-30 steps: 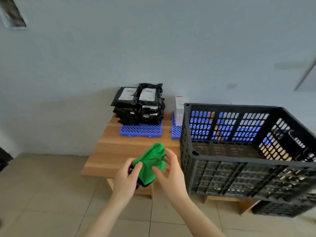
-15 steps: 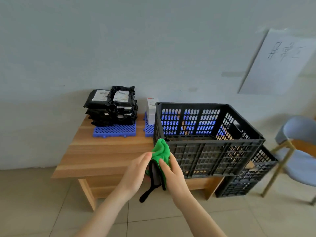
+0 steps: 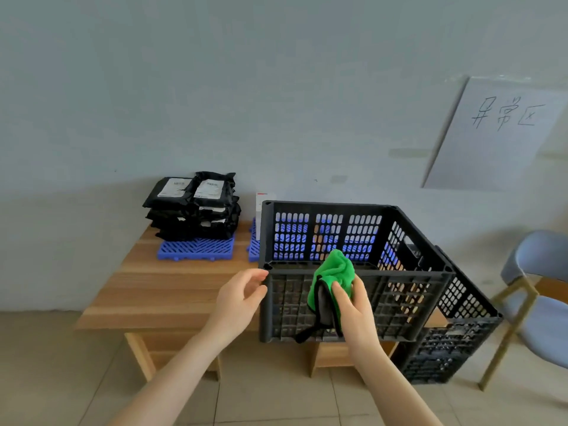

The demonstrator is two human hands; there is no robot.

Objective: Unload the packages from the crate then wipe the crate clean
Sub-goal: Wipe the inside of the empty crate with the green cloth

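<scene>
Head view showed the black slotted plastic crate (image 3: 399, 302) standing on the right part of the wooden bench (image 3: 172, 290). The left grip (image 3: 239, 296), a bare hand, was wide with relaxed fingers at the crate's near-left corner; whether it touched the rim could not be told. The right grip (image 3: 356, 309) held a bunched green microfibre cloth (image 3: 333, 269) with a dark backing and a black loop. It held the cloth against the crate's near wall, just below the rim, covering some of the slots.

The black plastic packages (image 3: 196, 210) with white labels lay stacked at the far left of the bench on a blue plastic grid mat (image 3: 195, 250), outside the crate. A second blue mat (image 3: 253, 247) and a white box (image 3: 261, 204) were mostly hidden behind the crate's far-left corner. A second black crate (image 3: 455, 342) sat lower at the right. Just beside it stood a blue chair (image 3: 541, 302) with wooden legs. A white handwritten paper sheet (image 3: 498, 133) hung on the wall above.
</scene>
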